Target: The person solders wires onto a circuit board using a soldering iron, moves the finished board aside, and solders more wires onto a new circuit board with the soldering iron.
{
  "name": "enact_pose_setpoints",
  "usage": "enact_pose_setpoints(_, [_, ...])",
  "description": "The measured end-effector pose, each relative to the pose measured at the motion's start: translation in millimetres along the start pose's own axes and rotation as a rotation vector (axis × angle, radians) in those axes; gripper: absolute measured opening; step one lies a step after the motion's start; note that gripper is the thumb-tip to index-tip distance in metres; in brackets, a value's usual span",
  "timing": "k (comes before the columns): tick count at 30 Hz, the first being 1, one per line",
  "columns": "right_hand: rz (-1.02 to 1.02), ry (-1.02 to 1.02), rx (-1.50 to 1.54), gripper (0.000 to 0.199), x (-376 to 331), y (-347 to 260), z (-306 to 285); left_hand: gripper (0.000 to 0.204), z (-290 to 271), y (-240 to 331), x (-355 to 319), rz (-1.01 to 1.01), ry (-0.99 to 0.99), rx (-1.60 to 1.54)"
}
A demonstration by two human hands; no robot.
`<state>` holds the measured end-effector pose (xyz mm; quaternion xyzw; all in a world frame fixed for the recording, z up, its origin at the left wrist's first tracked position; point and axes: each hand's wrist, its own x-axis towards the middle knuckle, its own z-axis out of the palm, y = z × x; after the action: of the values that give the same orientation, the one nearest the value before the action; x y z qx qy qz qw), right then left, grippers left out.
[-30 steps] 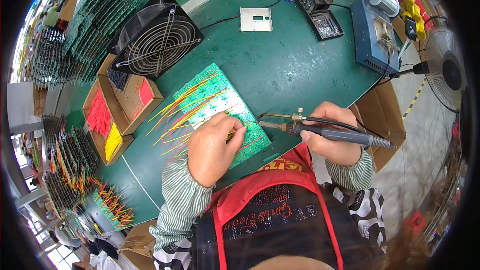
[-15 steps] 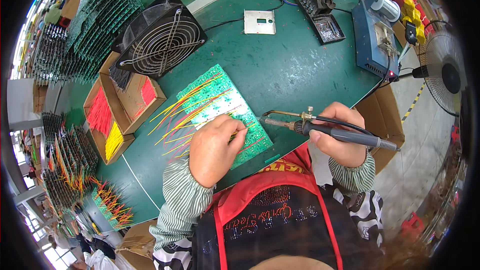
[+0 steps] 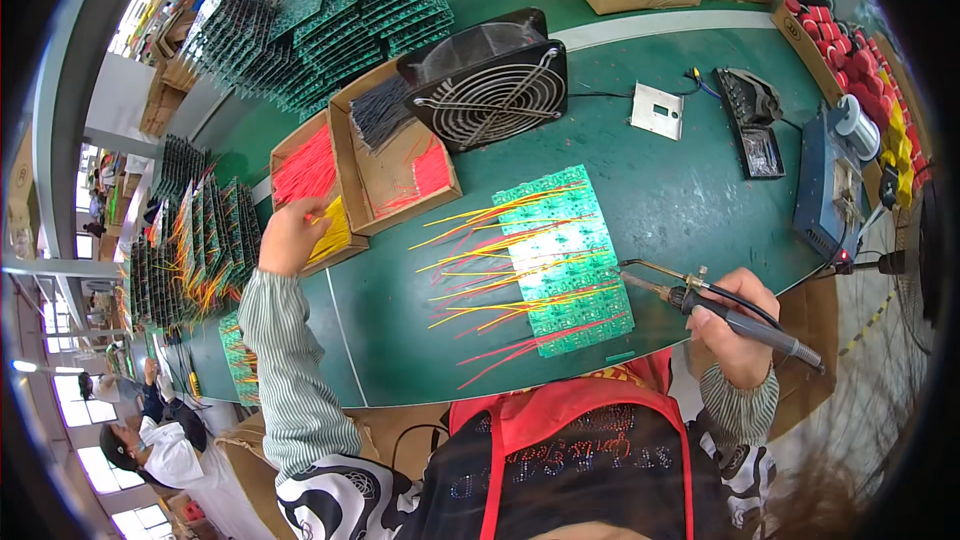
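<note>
My right hand (image 3: 738, 325) grips a soldering iron (image 3: 755, 328) with a thin metal tube fixed along it. The iron's tip is by the right edge of a green circuit board panel (image 3: 570, 315). Red and yellow wires (image 3: 475, 278) stick out from the panel to the left. At the cardboard box on the left, my left hand (image 3: 292, 235) is over the bundle of yellow wires (image 3: 334, 230), its fingers curled together at the bundle. Whatever is between the fingertips is too small to make out.
The divided cardboard box (image 3: 400, 205) also holds red and dark wires. Behind it stands a black fan (image 3: 495, 90), with stacked circuit boards (image 3: 350, 10) at far left. A blue soldering station (image 3: 830, 190) with a solder spool and a black tray (image 3: 752, 130) are at right.
My left hand has moved from the panel leftward to the yellow wires in the box. My right hand keeps the iron by the panel's right edge. The view has shifted left.
</note>
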<state>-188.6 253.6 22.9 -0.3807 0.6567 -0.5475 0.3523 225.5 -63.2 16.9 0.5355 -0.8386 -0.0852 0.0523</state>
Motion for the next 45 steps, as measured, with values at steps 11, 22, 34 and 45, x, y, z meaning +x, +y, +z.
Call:
enact_pose_setpoints(11, [0.039,0.025,-0.035,0.014,5,-5,12,0.016,24,-30,21,-0.061,-0.045,-0.151])
enact_pose_setpoints(22, [0.032,0.000,-0.004,0.013,12,-10,19,0.013,16,-30,10,0.018,0.080,-0.148])
enact_pose_setpoints(34, [0.006,0.012,-0.043,0.014,6,-4,10,0.014,1,-19,9,-0.020,0.132,-0.272])
enact_pose_setpoints(45, [-0.002,0.042,-0.046,0.016,-6,2,4,0.008,-28,41,-6,-0.073,-0.048,-0.947])
